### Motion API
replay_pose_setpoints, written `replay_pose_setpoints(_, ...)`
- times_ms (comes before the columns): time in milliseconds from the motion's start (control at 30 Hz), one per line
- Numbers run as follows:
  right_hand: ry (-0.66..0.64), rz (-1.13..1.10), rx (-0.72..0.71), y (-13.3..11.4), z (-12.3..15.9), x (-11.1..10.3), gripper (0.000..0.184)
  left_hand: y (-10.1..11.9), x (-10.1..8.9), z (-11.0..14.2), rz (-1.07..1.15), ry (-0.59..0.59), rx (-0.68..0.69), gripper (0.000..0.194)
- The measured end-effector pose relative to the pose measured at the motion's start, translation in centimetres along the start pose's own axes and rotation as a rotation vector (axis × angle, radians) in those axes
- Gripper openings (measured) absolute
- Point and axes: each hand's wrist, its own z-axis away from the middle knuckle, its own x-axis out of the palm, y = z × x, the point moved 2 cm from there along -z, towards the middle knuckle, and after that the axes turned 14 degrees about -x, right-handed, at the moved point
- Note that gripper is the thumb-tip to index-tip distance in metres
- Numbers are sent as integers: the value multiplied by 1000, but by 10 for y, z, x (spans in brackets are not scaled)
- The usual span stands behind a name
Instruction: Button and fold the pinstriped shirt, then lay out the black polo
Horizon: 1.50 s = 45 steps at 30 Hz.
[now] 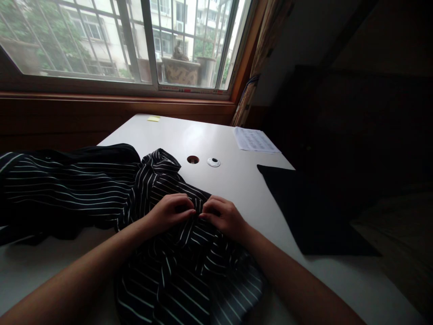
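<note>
- Pinching the striped shirt (182, 178) with left hand (171, 210), thumb against bent fingers; likewise with right hand (226, 217), just beside; tips nearly meeting over the cloth; too small to make out, the exact bit of cloth between them.
- Lying crumpled under both hands on the white desk (237, 189), black with pale lines; running off at the bottom edge, blurred at its lower right; partly covered by the forearms.
- Spreading leftward, more striped cloth (67, 180), cut off at the left edge; impossible to tell whether one garment or two.
- Beyond the hands, a round hole (192, 160), dark inside; just right of it, a white cap (213, 162).
- Near the far edge, a yellow note (153, 118); at far right, papers (255, 140), print unreadable.
- Over the right edge, a dark sheet (314, 212), material unclear; past it, near-black shadow.
- Behind, a barred window (189, 27), cut off above; beside it, a curtain (250, 95).
</note>
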Motion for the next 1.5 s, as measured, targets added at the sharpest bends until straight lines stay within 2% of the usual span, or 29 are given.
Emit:
replay_pose_setpoints(100,73,15,10,2,1,-2,10,-3,-3,-1,22,64,-36,14)
replay_pose_setpoints(200,99,28,6,5,3,-3,10,-4,-4,-2,59,73,-70,16)
replay_pose_setpoints(300,67,25,5,6,5,-1,9,-4,-3,-2,82,53,-84,16)
replay_pose_setpoints(467,0,29,-4,6,6,1,21,-1,-2,-1,76,9,-55,14)
replay_pose_setpoints(667,7,52,-24,4,5,0,12,3,1,1,74,-42,-45,14)
replay_pose_setpoints(1033,10,37,-57,0,2,2,5,1,1,0,69,-46,-33,15)
replay_pose_setpoints(1167,131,22,17,1,3,-3,6,6,-3,1,125,-10,-85,17)
replay_pose_setpoints(1367,500,-59,306,13,9,-13,15,12,-14,7,349,104,-164,20)
replay_pose_setpoints(1433,543,-101,315,16,9,-13,17,12,-17,9,397,140,-163,21)
replay_pose_setpoints(1500,494,-114,254,14,7,-12,23,13,-18,10,414,156,-148,21)
